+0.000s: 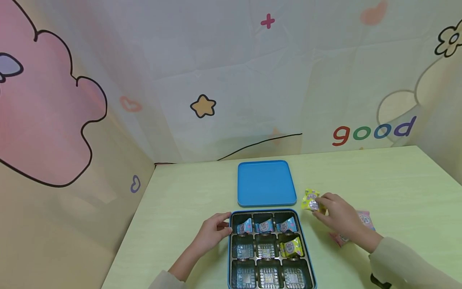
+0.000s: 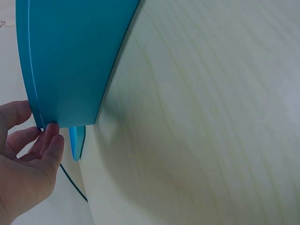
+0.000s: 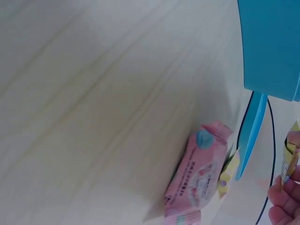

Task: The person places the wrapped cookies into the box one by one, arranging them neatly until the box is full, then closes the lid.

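Observation:
A blue box with a black divided insert stands in front of me on the table. My left hand holds its far left corner, thumb at the rim and fingertips against the blue side wall. Blue candy packets fill the far row of compartments, and a yellow packet sits at the right of the middle row. My right hand pinches a yellow candy packet above the table, right of the box. Another yellow packet lies beyond a pink packet.
Behind the box lies a flat blue lid. The pink packet is partly hidden under my right wrist. A printed cloth backdrop rises along the table's back edge, with side walls at left and right.

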Tool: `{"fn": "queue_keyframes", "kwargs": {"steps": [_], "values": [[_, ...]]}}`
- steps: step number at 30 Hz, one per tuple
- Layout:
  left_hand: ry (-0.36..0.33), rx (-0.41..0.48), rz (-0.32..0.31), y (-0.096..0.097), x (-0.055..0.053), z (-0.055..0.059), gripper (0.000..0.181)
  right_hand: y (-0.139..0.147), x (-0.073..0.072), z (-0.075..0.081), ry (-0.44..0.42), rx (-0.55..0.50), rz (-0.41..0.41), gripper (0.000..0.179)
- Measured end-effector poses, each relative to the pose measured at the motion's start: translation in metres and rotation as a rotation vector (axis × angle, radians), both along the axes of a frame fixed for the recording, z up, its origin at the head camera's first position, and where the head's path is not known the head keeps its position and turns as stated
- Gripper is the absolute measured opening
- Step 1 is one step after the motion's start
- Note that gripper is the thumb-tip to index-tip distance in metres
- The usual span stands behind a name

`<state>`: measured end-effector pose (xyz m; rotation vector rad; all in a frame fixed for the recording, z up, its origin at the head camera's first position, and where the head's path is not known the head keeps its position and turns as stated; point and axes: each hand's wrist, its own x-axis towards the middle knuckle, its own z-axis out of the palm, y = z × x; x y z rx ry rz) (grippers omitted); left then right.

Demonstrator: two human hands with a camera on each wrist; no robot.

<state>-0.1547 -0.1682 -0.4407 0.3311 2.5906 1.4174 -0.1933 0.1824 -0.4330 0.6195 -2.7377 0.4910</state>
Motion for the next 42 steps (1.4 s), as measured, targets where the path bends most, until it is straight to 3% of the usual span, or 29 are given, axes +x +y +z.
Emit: {"fn": "queue_keyframes", "kwargs": {"steps": [7,14,19,30,38,42], "values": [[0.000,0.006,0.002,0.000,0.000,0.000,0.046,-0.006,0.005,0.006,0.015,0.014,0.020,0.034],[-0.013,0.028,0.011,0.011,0.017,0.037,0.043,-0.012,0.009,0.011,0.040,0.017,0.040,0.031],[-0.010,0.026,0.011,0.012,0.018,0.040,0.043,-0.016,0.012,0.016,0.004,0.023,0.034,0.031],[-0.005,0.013,0.012,0.011,0.016,0.036,0.043,-0.027,0.020,0.023,0.018,0.022,0.053,0.032],[-0.004,0.013,0.011,0.002,0.002,0.005,0.045,-0.034,0.025,0.026,0.061,0.023,0.091,0.029],[-0.002,0.019,0.006,0.000,-0.001,-0.001,0.046,-0.036,0.027,0.026,0.057,0.010,0.102,0.028]]}}
